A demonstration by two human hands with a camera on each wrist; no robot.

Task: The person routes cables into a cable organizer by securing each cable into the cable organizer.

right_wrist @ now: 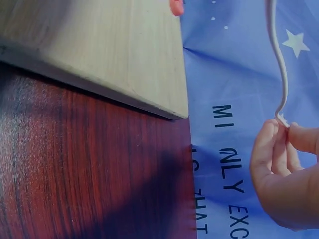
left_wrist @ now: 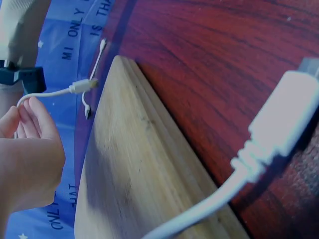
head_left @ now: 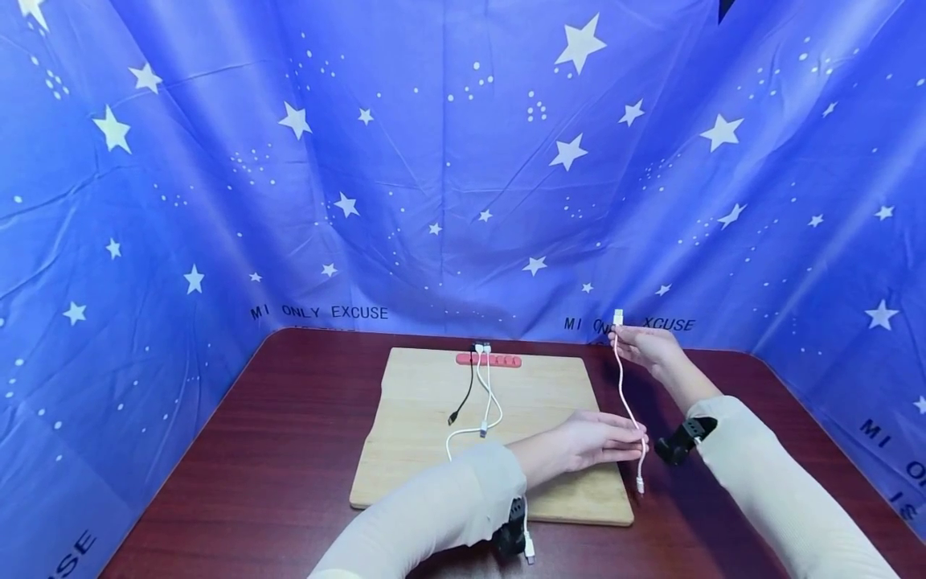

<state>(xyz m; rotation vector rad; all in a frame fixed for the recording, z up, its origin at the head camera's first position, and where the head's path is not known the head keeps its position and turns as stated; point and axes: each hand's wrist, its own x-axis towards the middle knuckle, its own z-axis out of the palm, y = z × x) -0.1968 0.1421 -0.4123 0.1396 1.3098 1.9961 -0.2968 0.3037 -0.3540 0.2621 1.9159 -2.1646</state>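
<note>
My right hand (head_left: 649, 347) is raised above the far right of the table and pinches a white USB cable (head_left: 620, 378) just below its upper plug (head_left: 618, 317). Lower down, my left hand (head_left: 595, 441) holds the same cable between thumb and fingers near its other end. The small lower plug (head_left: 640, 485) hangs free below those fingers; it also shows in the left wrist view as a plug (left_wrist: 83, 85). In the right wrist view, the fingertips (right_wrist: 269, 127) meet the thumb at the cable's end.
A wooden board (head_left: 419, 402) lies on the dark red table (head_left: 289, 418). On its far edge, a red cable holder (head_left: 506, 361) has black and white cables in it. One white plug (head_left: 530, 550) hangs near my left wrist. Another short white cable (left_wrist: 94, 67) lies beyond the board.
</note>
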